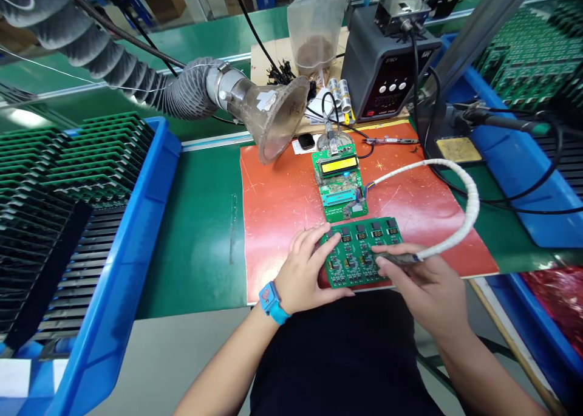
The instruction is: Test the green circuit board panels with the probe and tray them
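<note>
A green circuit board panel [356,257] with several small digit displays lies on the red-orange mat near its front edge. My left hand [301,273] grips the panel's left end, fingers over the top and thumb along the near edge. In my right hand [430,288] is a dark handheld probe [401,258], its tip down at the panel's right half; the exact contact point is hidden by my fingers. A white wrapped cable [469,203] loops from the probe to a green programmer board [324,179] with a yellow lit screen, just beyond the panel.
Blue bins with upright boards flank me, one left [155,179] and one right [523,203]. A fume extraction funnel [277,115] hangs over the mat's back left. Behind stand a soldering station [387,70] and a plastic bag [314,33]. A soldering iron [505,121] rests at right.
</note>
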### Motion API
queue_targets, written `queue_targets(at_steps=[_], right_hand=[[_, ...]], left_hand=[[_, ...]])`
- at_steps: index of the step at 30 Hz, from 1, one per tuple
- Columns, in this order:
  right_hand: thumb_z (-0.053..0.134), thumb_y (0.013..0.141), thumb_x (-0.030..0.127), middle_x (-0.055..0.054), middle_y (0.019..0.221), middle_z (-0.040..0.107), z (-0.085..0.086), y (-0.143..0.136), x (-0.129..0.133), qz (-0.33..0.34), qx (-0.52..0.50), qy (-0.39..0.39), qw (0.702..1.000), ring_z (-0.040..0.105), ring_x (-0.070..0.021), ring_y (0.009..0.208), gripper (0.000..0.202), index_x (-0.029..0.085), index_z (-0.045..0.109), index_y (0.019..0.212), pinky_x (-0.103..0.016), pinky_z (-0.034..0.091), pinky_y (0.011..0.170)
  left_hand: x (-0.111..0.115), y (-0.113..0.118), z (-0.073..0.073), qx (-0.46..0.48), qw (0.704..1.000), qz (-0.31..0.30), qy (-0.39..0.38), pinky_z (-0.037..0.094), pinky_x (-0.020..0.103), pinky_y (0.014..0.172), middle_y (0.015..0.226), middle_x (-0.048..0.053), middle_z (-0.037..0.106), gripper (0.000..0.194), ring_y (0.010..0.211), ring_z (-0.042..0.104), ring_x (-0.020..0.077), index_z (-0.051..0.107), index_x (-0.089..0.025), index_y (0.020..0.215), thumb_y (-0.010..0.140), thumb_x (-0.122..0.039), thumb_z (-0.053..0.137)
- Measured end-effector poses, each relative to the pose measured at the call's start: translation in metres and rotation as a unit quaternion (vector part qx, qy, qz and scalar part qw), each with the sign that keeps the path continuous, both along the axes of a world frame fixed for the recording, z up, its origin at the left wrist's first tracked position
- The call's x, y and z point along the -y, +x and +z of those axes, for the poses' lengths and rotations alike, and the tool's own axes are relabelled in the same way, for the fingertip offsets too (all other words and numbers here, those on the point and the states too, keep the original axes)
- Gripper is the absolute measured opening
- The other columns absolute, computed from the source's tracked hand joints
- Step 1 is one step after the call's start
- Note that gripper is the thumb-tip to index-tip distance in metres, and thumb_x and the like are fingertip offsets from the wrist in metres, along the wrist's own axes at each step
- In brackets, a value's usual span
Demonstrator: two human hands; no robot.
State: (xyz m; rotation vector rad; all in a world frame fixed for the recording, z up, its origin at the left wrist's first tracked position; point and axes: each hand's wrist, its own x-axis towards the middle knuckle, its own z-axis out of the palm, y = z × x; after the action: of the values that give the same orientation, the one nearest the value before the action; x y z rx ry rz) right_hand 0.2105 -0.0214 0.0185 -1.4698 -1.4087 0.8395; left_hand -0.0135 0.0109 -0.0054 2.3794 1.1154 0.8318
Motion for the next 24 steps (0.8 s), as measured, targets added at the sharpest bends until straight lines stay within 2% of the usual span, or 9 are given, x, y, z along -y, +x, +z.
queue_targets(at_steps=[5, 14, 21, 24], right_hand=[[0.07, 0.088, 0.029, -0.005, 0.097, 0.075, 0.003, -0.001, -0.001, -0.004, -0.008, -0.003, 1.0, 0.07, -0.0172, 0.066, 0.013, 0.024, 0.068, 0.1, -0.028, 0.06, 0.059], [0.071, 0.088, 0.03, -0.003, 0.094, 0.076, 0.009, -0.003, 0.0, -0.023, -0.008, -0.003, 1.0, 0.072, -0.0194, 0.075, 0.013, 0.026, 0.072, 0.1, -0.031, 0.061, 0.071], [0.072, 0.087, 0.028, -0.003, 0.098, 0.076, 0.015, -0.007, 0.003, -0.035, -0.05, -0.029, 0.998, 0.072, -0.0163, 0.07, 0.013, 0.025, 0.069, 0.1, -0.023, 0.061, 0.058], [0.072, 0.088, 0.024, -0.003, 0.098, 0.076, 0.015, -0.014, 0.004, -0.03, -0.08, -0.009, 0.996, 0.072, -0.0153, 0.069, 0.013, 0.025, 0.067, 0.1, -0.023, 0.062, 0.06]], left_hand=[[-0.001, 0.0, -0.002, 0.009, 1.0, 0.0, 0.009, 0.04, 0.058, 0.107, 0.145, 0.019, 0.042, 0.1, 0.133, 0.043, 0.0367, 0.026, -0.023, 0.151, 0.073, -0.068, 0.07], [0.0, -0.001, -0.002, 0.011, 1.0, 0.006, 0.013, 0.042, 0.057, 0.106, 0.148, 0.019, 0.036, 0.1, 0.136, 0.04, 0.0374, 0.028, -0.024, 0.151, 0.072, -0.067, 0.072], [0.0, 0.0, 0.0, 0.012, 1.0, 0.011, 0.008, 0.043, 0.057, 0.105, 0.15, 0.02, 0.033, 0.096, 0.135, 0.041, 0.0372, 0.03, -0.025, 0.149, 0.073, -0.068, 0.07], [0.0, 0.0, -0.001, 0.016, 1.0, 0.011, 0.01, 0.044, 0.057, 0.105, 0.149, 0.02, 0.034, 0.096, 0.135, 0.041, 0.0368, 0.031, -0.024, 0.149, 0.073, -0.068, 0.07]])
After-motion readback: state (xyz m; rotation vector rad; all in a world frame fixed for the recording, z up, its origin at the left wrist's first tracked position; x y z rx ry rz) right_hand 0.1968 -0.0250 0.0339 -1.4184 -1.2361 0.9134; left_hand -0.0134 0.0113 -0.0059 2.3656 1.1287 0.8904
